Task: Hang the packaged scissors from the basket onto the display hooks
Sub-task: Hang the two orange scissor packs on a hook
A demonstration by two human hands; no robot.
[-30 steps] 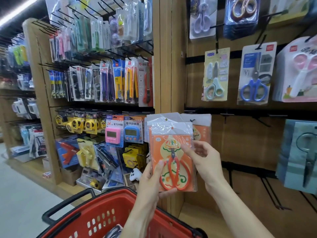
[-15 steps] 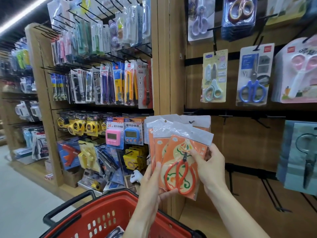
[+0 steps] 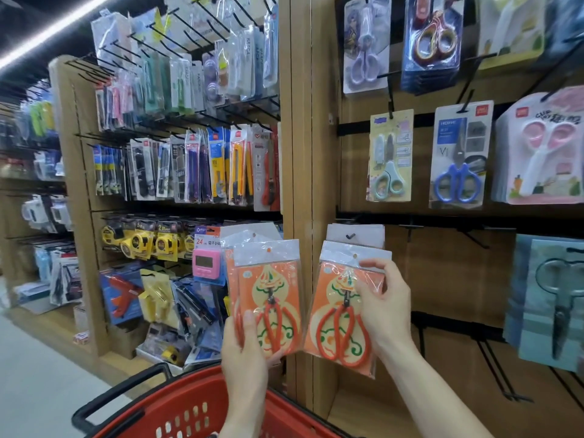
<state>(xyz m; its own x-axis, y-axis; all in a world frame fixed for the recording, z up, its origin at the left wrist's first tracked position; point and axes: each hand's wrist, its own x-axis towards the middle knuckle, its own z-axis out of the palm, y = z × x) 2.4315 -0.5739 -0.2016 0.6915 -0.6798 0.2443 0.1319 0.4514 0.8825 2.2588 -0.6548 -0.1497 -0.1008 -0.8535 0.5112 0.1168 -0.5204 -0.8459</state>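
Observation:
My left hand (image 3: 245, 349) grips a small stack of orange scissors packs (image 3: 268, 298) by the lower edge, above the red basket (image 3: 177, 412). My right hand (image 3: 384, 306) holds a single orange scissors pack (image 3: 339, 317) apart from the stack, to its right, in front of the wooden display wall. Just behind it, more of the same packs hang on a hook (image 3: 350, 236). Bare black hooks (image 3: 474, 240) stick out of the rail to the right.
Other packaged scissors hang above: a green pair (image 3: 390, 156), a blue pair (image 3: 458, 159), a pink-white pair (image 3: 542, 147). Grey-packed scissors (image 3: 550, 298) hang at right. A wooden post (image 3: 303, 184) splits the wall from the left shelves of knives and tape measures.
My right hand has pulled one pack off the stack and moved it right, toward the wall. The left hand keeps the remaining packs in place.

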